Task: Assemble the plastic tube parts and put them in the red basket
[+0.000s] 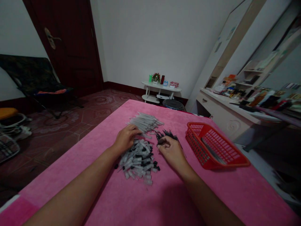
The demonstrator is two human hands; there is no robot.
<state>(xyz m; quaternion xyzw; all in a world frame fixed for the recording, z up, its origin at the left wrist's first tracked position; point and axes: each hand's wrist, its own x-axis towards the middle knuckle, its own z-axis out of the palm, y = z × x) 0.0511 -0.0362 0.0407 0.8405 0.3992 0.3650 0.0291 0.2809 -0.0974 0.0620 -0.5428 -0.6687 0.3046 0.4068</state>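
My left hand point(127, 137) reaches to the near edge of a stack of clear pen barrels point(145, 121). Its thumb and fingers are closed together, with a clear tube at the fingertips. Below it lies a heap of translucent pen caps point(138, 160), mixed with small black plugs point(155, 164). My right hand point(171, 150) is at a pile of thin black pen refills point(167, 134). Its fingers are bent into a pinch over the near side of that pile, and a dark piece shows at the fingertips. The hand hides part of the pile.
A red plastic basket point(215, 146) with slender grey pieces inside stands to the right on the pink cloth point(145, 204). A cluttered dresser point(225, 106) is beyond it. A small white table point(162, 88) stands by the far wall, and a folding chair point(35, 78) at left.
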